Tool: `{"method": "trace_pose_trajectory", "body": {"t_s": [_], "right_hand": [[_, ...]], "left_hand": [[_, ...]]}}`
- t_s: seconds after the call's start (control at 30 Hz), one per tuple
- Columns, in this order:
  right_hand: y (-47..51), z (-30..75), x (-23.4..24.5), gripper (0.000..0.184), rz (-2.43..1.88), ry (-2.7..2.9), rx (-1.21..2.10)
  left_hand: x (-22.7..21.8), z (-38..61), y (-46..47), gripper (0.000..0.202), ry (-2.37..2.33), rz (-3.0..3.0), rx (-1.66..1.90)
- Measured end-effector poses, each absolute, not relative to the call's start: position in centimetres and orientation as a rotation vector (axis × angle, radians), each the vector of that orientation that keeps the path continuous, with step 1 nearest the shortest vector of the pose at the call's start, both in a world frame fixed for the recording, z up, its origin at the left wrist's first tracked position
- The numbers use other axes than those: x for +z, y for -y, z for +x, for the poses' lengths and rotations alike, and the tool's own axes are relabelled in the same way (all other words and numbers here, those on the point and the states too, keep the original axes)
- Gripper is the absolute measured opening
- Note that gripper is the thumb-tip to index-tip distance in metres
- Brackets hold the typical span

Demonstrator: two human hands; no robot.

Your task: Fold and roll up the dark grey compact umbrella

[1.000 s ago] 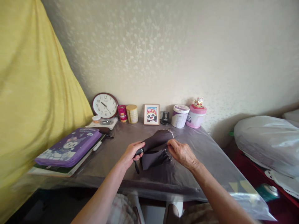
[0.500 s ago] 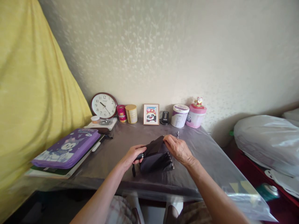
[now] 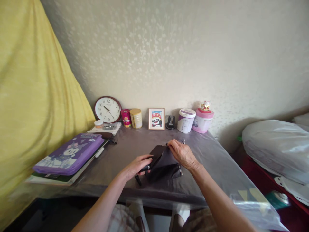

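A black folding umbrella (image 3: 164, 166) lies low over the table, its fabric loosely folded and its rib tips showing along the right edge. My left hand (image 3: 138, 165) is closed around its dark handle, and a black wrist strap (image 3: 138, 180) dangles just below. At the far right of the canopy, my right hand (image 3: 180, 151) pinches a fold of fabric between thumb and fingers. Part of the fabric edge is hidden behind those fingers.
Along the wall stand a round clock (image 3: 107, 109), a pink tin (image 3: 126, 118), a yellow can (image 3: 136, 118), a panda picture frame (image 3: 156, 119) and two tubs, one a white tub (image 3: 185, 120). A purple case (image 3: 70, 154) lies on books at left. A plastic-covered bundle (image 3: 277, 145) sits at right.
The fabric between my hands has shifted, with a panel now lying more spread and flatter. My left hand has turned slightly and lowered with the handle; the strap has swung.
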State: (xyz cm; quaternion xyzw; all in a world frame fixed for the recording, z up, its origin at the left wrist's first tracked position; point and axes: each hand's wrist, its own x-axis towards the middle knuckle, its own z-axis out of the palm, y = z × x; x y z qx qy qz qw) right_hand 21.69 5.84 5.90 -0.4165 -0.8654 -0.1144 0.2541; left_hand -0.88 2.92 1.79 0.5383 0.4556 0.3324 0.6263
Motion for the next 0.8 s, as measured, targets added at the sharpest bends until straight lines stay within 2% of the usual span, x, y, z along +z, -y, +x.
{"method": "trace_pose_trajectory", "body": {"t_s": [0.43, 0.6, 0.8], "right_hand": [[-6.5, 21.4, 5.4, 0.013, -1.178, 2.314, -0.117], [-7.0, 20.8, 5.2, 0.014, -1.163, 2.323, -0.107], [-7.8, 19.8, 4.2, 0.013, -1.188, 2.344, -0.073]], "left_hand": [[2.3, -1.3, -2.5, 0.051, -0.963, 1.228, 0.669], [2.4, -0.9, -2.2, 0.057, -1.084, 1.406, 0.648], [1.2, -0.2, -2.3, 0.052, -1.225, 1.382, 0.771]]}}
